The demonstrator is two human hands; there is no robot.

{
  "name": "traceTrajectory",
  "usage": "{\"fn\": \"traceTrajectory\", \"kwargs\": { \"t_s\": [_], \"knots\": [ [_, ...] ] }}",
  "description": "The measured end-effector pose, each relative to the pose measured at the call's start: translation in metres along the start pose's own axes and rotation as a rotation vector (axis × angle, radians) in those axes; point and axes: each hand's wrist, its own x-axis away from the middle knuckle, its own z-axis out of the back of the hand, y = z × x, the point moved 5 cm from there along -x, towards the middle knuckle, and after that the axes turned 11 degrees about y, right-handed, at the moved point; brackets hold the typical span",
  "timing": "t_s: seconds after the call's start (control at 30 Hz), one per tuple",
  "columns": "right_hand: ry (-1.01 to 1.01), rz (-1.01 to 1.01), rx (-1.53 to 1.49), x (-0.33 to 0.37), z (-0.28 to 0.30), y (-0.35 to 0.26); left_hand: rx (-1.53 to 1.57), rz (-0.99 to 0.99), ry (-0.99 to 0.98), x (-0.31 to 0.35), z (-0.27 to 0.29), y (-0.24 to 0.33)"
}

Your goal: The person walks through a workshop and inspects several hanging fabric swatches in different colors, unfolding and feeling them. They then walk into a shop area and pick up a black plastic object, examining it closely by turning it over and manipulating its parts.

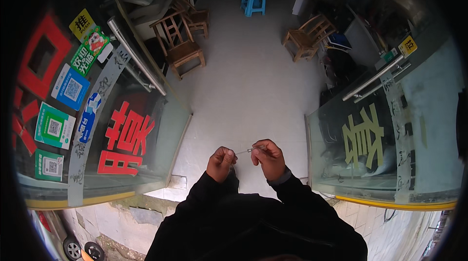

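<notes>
In my remote view, the left hand (222, 163) and the right hand (269, 157) meet just below the centre of the frame, raised above the floor. Between them runs a thin pale rod (243, 152) with a shiny, metallic-looking part near its right end. Each grip is closed on it: the left pinches one end between thumb and fingers, the right has the other end. The rod slants slightly upward toward the right, and it is too small for me to tell exactly what tool or part it is.

I judge the step in hand to be close two-handed handling of the rod. The next move, as I read it, calls for a steady left grip and small, controlled finger motion on the right.

Black sleeves (207, 193) reach up from the lower edge. Beyond the hands, a pale grey floor (243, 80) stretches to a blue plastic stool (253, 3) at top centre. Two wooden chairs (184, 52) stand at upper left, another wooden chair (304, 41) at upper right. An open glass door with red lettering (168, 136) fills the left side; a second glass door (326, 154) fills the right.
</notes>
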Motion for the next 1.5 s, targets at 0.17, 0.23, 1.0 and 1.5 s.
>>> {"fn": "traceTrajectory", "kwargs": {
  "t_s": [0.17,0.23,1.0,1.5],
  "knots": [
    [0.176,0.123,-0.077,-0.156,-0.009,-0.070,-0.115,0.063,-0.147,-0.162,-0.048,0.083],
    [0.179,0.133,-0.057,-0.219,-0.001,-0.086,-0.167,0.081,-0.153,-0.226,-0.061,0.099],
    [-0.300,0.477,0.291,-1.120,-0.043,-0.210,0.102,0.332,-0.161,-1.111,-0.152,0.195],
    [0.106,0.206,0.076,-1.687,-0.031,-0.284,-0.012,0.263,-0.398,-1.692,-0.229,0.330]
  ]
}}
